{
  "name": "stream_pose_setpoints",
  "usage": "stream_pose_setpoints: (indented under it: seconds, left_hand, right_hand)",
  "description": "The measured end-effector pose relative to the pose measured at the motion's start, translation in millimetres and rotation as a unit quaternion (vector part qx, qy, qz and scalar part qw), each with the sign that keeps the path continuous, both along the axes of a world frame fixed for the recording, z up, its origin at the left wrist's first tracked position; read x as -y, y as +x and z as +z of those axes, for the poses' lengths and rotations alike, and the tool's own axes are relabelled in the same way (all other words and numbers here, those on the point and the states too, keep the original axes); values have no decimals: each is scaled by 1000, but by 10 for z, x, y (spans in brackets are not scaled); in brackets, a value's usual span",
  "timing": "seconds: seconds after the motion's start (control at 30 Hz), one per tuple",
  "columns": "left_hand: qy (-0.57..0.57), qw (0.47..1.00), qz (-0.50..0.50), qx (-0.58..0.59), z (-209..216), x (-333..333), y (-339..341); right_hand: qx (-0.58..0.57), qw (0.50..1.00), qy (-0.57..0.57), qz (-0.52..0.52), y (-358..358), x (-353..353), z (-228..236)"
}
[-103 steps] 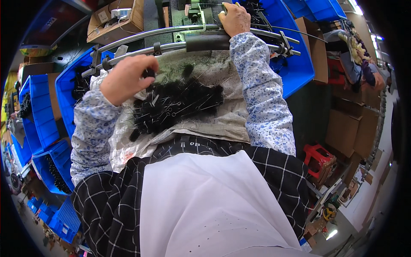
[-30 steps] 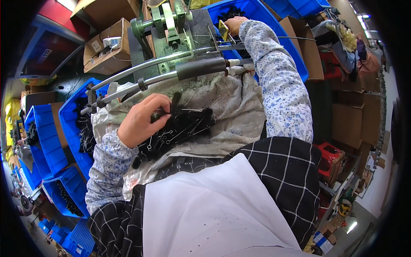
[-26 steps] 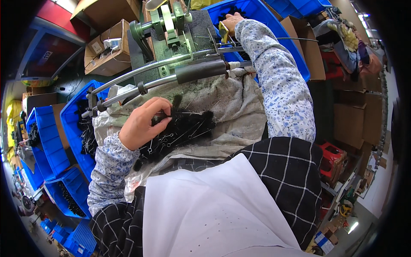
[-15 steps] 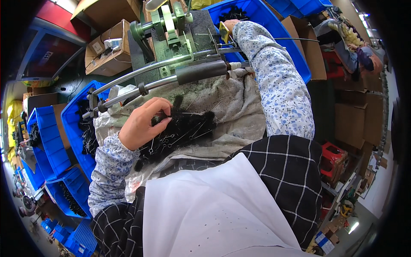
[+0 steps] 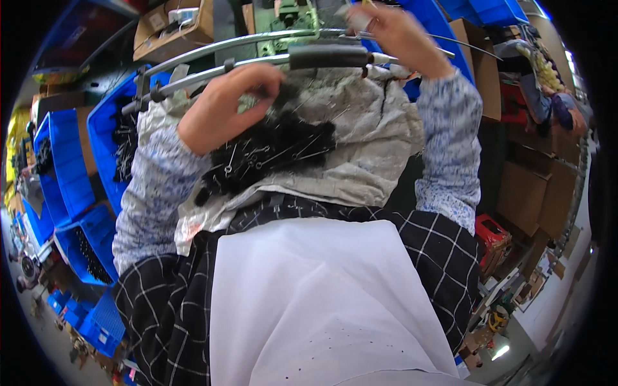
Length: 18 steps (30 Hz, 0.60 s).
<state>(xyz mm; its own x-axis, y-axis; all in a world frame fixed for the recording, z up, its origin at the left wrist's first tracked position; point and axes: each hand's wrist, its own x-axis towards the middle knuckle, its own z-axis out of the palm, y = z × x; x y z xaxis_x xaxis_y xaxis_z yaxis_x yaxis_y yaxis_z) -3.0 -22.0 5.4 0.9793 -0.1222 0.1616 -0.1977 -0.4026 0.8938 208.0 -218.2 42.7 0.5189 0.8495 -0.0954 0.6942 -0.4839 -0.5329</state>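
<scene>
A pile of black bristle brushes [image 5: 277, 148] with twisted-wire stems, some ending in small loops, lies on a grey, stained cloth [image 5: 370, 161] over my lap. Above its left part is my left hand [image 5: 225, 109], fingers curled round what looks like a black wire brush [image 5: 288, 96]; motion blur hides its ends. My right hand [image 5: 402, 38] is raised at the far right, beside the right end of a machine's metal rails [image 5: 199, 58]. Its fingers are bent but smeared, and something pale shows by the fingertips that I cannot make out. A black roller sleeve [image 5: 328, 56] sits on the near rail.
The green machine body [image 5: 286, 26] stands beyond the rails. A blue bin [image 5: 106, 135] with black brushes stands at the left, with more blue bins [image 5: 67, 167] beyond. Cardboard boxes [image 5: 486, 83] line the right side, near another person [image 5: 560, 112]. An open carton [image 5: 170, 32] stands far left.
My right hand has drawn back from the far blue bin toward the rail's right end. My left hand has lifted away from the pile toward the rails. The view has tilted slightly.
</scene>
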Motion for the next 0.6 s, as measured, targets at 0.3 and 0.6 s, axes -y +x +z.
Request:
stream_pose_setpoints:
  seconds: [0.3,0.6]
  left_hand:
    - [56,994,67,67,-111,-4,-32]
    - [308,941,-83,-111,-519,172,-31]
  right_hand:
    - [-332,924,173,80,-947,-270,-703]
    - [305,933,29,-186,233,-423,-1112]
